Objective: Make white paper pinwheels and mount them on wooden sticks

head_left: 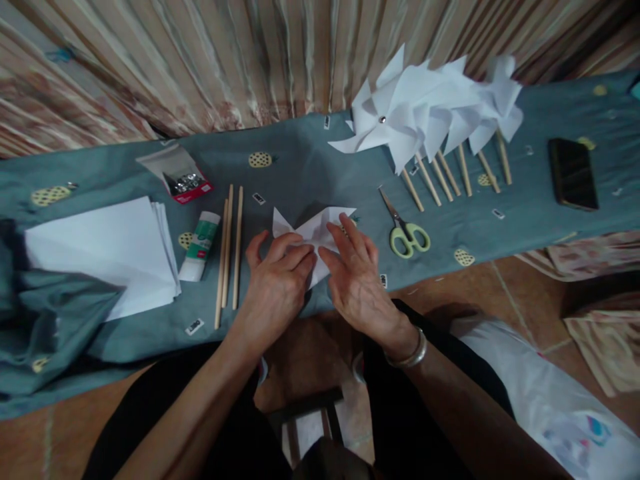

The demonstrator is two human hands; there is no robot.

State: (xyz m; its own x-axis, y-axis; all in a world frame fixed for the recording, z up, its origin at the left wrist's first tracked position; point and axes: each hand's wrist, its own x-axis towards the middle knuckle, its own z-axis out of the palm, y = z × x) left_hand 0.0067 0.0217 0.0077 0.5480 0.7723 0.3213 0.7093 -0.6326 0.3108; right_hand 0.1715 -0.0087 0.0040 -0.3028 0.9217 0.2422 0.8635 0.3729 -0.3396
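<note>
Left fingers and right fingers on folded paper, pinch unclear, sticks leftward, scissors rightward

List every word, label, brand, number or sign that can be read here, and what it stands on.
No text can be read for certain.
Green-and-white tube: label lettering, too blurred to read.
Red-and-white box: marks on the red side, too small to read.
Tablecloth: black-and-white printed tags, too small to read.
White bag: blue and pink print, too blurred.
</note>
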